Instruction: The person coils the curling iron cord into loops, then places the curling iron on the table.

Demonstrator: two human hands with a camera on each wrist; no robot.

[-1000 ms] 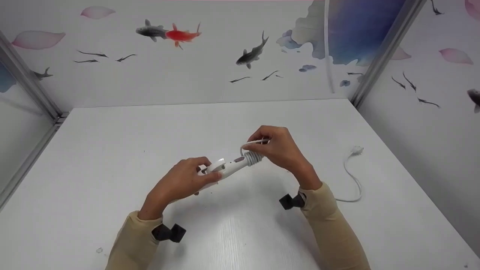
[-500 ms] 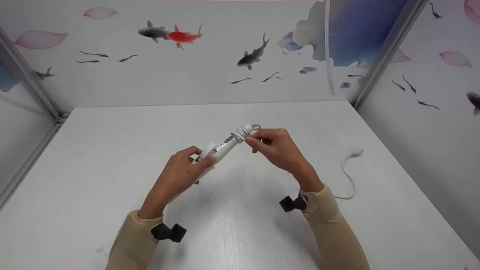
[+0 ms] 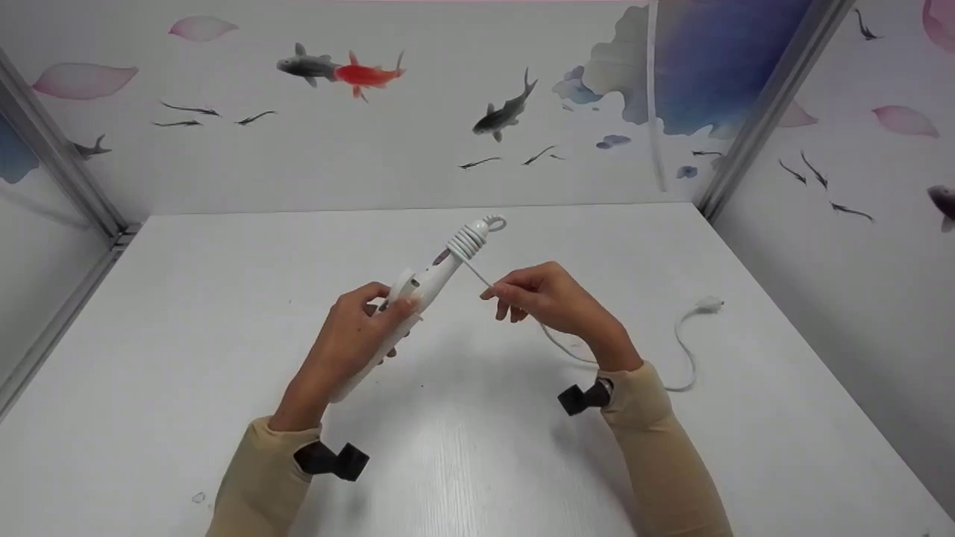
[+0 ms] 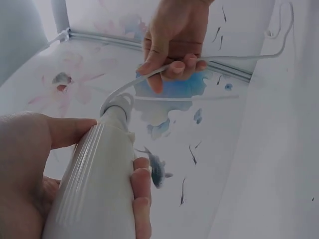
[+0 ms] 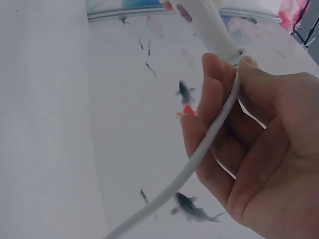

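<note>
A white hair styling iron [image 3: 436, 283], slanting up and away above the table, is gripped by my left hand [image 3: 349, 328] around its wider body. Several turns of its white cord [image 3: 467, 240] wrap the far end of the handle, where a small cord loop sticks out. My right hand [image 3: 548, 298] pinches the cord between thumb and fingertips, a short way off the handle. In the right wrist view the cord [image 5: 184, 174] runs down across the fingers. The left wrist view has the ridged body of the iron [image 4: 94, 184] close up, with thumb and fingers on either side.
The loose cord trails right behind the right forearm to a plug [image 3: 709, 304] lying on the white table [image 3: 224, 335]. Patterned wall panels [image 3: 418, 149] stand behind and at both sides. Black wrist mounts [image 3: 351, 462] jut inward from both sleeves.
The iron's wrapped end has swung up and away, making it steeper. My right hand has moved off the coils and slightly downward, drawing out a stretch of cord. The plug end shifted slightly.
</note>
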